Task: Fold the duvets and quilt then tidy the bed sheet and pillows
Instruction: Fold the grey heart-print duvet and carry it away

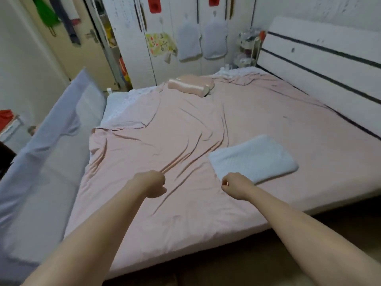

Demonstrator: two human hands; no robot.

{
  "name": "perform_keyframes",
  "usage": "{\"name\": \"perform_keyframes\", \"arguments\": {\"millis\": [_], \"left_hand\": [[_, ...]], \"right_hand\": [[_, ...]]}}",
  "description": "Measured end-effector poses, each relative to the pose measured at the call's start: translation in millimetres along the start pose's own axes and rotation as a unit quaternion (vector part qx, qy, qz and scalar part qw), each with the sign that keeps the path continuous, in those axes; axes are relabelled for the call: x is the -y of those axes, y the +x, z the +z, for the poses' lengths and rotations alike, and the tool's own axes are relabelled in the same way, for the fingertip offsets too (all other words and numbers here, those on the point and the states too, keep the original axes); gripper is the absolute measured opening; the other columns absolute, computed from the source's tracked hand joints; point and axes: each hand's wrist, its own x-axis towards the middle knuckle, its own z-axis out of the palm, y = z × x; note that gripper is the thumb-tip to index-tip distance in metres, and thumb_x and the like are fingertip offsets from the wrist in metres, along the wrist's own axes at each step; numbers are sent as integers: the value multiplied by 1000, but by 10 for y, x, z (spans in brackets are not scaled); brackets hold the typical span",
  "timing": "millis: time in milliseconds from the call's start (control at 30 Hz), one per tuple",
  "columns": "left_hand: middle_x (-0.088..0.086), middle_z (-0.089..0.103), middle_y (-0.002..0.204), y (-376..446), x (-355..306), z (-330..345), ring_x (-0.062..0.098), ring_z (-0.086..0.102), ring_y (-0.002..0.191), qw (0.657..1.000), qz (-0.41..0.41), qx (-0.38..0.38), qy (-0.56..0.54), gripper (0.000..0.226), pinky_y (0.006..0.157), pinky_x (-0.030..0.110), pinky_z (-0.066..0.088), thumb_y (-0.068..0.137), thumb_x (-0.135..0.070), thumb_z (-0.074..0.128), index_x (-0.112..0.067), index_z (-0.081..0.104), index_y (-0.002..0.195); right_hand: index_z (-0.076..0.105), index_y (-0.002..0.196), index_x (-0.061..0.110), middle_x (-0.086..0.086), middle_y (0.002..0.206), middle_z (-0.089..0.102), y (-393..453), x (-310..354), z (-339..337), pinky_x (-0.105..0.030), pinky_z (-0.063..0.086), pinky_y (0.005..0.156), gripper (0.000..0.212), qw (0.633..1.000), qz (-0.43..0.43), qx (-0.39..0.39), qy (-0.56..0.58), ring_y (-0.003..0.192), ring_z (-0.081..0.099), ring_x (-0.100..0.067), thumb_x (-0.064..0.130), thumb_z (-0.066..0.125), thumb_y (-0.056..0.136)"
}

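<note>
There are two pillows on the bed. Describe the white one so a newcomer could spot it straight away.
Start at the pink bed sheet that covers the mattress. The white pillow lies flat on it near the front edge, just beyond the right hand. Unlike the pink pillow at the far side by the wardrobe, it is white, quilted and flatter.

Pink sheet, pink pillow, white pillow, black-striped white headboard

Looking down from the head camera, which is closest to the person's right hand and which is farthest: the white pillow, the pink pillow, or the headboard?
From the right hand:
1. White pillow, right beside the hand, at the near right of the bed.
2. Pink pillow, across the bed near the wardrobe.
3. Headboard, along the bed's far right.
</note>
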Motion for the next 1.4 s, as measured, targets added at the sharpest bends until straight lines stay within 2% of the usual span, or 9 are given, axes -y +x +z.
{"name": "perform_keyframes", "arguments": {"millis": [167,333,467,700,867,1000,1100,1233,1400], "left_hand": [[1,53,135,921,-396,-528,23,50,124,990,122,-49,42,41,100,38,44,98,-41,44,-19,53,132],[-1,51,136,1580,-760,-949,21,48,125,962,248,-66,88,43,99,37,44,98,-41,44,-21,48,136],[-1,53,133,1873,-973,-1136,20,50,122,952,279,-63,104,42,96,35,45,98,-40,44,-20,50,134],[-2,52,135,2210,-1780,-1262,20,49,123,927,345,-31,143,42,96,34,43,99,-40,43,-18,50,135],[1,56,129,2597,-2485,-1344,22,55,115,933,333,-20,137,40,89,34,45,99,-39,42,-16,52,130],[0,54,131,2930,-3182,-1394,21,54,116,947,302,5,111,40,91,33,45,99,-38,42,-17,51,132],[-2,52,134,3043,-3695,-1577,20,53,119,946,314,-1,77,42,92,33,43,100,-40,41,-21,47,137],[-3,52,136,3116,-4044,-1729,18,50,123,935,348,-7,72,43,93,32,42,100,-41,41,-22,46,138],[-3,50,138,3589,-4031,-1810,18,50,124,941,333,-2,62,45,96,34,44,99,-41,42,-22,44,139]], "right_hand": [[67,92,6,-8,97,66,239,-438,-161,-31,44,68,24,991,120,-42,50,90,61,-27,18,47,90],[65,92,7,-10,101,65,406,-641,-250,-30,43,68,22,970,218,-56,89,91,60,-27,21,47,92],[65,97,7,-7,100,64,457,-613,-236,-35,51,74,24,964,241,-43,104,91,60,-26,22,46,92],[62,89,9,-7,96,63,427,-1222,-440,-31,45,70,22,942,305,-67,122,82,56,-23,19,44,93],[56,79,10,-5,84,59,592,-2107,-634,-31,42,64,24,941,310,-77,108,76,56,-22,18,39,94],[63,96,10,-4,95,64,641,-3029,-789,-32,49,72,27,943,314,-42,99,84,60,-22,21,39,96],[63,98,12,-6,104,64,531,-3645,-948,-32,51,77,25,934,341,-42,94,91,60,-24,20,41,94],[63,103,11,-7,108,64,473,-4050,-1045,-30,48,76,25,917,384,-36,99,95,60,-25,20,42,94],[59,112,11,-7,116,61,822,-4128,-1092,-30,45,79,27,918,383,-20,96,100,57,-25,23,42,96]]}}
